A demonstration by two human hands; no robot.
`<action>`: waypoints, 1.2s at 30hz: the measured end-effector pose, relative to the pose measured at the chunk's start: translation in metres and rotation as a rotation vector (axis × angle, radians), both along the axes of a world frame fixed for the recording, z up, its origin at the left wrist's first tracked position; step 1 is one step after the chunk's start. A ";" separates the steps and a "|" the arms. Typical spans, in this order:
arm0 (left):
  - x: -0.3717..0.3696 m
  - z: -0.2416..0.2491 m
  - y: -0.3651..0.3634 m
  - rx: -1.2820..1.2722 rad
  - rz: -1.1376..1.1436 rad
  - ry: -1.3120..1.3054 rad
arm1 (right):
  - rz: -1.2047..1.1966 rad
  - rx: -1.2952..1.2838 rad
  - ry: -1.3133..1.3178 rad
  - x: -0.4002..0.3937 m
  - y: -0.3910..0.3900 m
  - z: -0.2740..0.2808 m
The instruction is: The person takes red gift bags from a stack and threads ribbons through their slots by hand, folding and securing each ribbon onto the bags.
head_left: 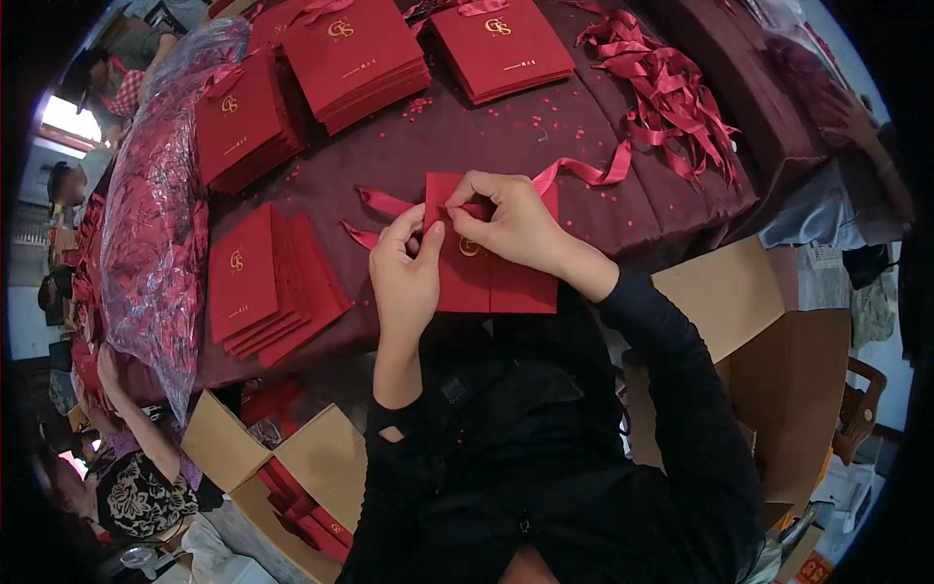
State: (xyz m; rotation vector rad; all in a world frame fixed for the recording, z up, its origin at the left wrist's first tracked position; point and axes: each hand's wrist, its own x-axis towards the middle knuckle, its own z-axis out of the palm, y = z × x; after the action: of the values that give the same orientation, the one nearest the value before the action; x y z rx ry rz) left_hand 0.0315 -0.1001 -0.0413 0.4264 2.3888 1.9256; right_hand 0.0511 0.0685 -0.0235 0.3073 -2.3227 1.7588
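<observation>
A red card folder [520,282] with gold lettering lies at the front edge of the dark red table, under both hands. My left hand [407,268] is at its left edge, thumb and fingers pinched by the upper left part. My right hand [516,222] rests over the upper middle, thumb and forefinger pinched on the red ribbon near a hole. Ribbon ends [384,202] stick out to the left, and a longer ribbon [603,173] trails to the upper right. What my left fingertips hold is partly hidden.
Stacks of red folders [365,58] stand at the back and left [258,277]. A ribbon pile [671,97] lies at the back right. A plastic-wrapped bundle [156,214] borders the left. Open cardboard boxes [788,389] flank my lap. Other people sit left and right.
</observation>
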 end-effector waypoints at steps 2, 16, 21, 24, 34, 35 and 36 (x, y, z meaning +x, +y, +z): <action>0.001 -0.003 0.000 0.022 0.016 -0.023 | 0.001 0.000 -0.023 0.000 -0.001 0.001; 0.008 0.004 -0.001 -0.215 0.094 0.111 | 0.021 0.147 -0.077 -0.007 -0.005 0.012; 0.009 0.009 0.000 -0.219 0.077 0.176 | 0.022 0.213 -0.099 -0.012 -0.008 0.019; 0.009 0.009 -0.001 -0.242 0.085 0.184 | 0.024 0.203 -0.153 -0.014 -0.010 0.022; 0.005 0.004 -0.004 -0.150 0.060 0.008 | -0.067 0.518 0.169 -0.013 -0.020 0.020; 0.003 0.004 -0.005 -0.149 0.062 0.006 | -0.128 0.588 0.240 -0.007 -0.019 0.018; 0.002 0.005 -0.004 0.002 0.051 -0.057 | -0.123 0.591 0.238 -0.005 -0.015 0.018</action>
State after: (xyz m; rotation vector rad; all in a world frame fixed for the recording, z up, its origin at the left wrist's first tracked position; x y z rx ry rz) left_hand 0.0333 -0.1044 -0.0358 0.3089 2.3853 1.9335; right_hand 0.0460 0.0532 -0.0058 0.4252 -2.5585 0.8910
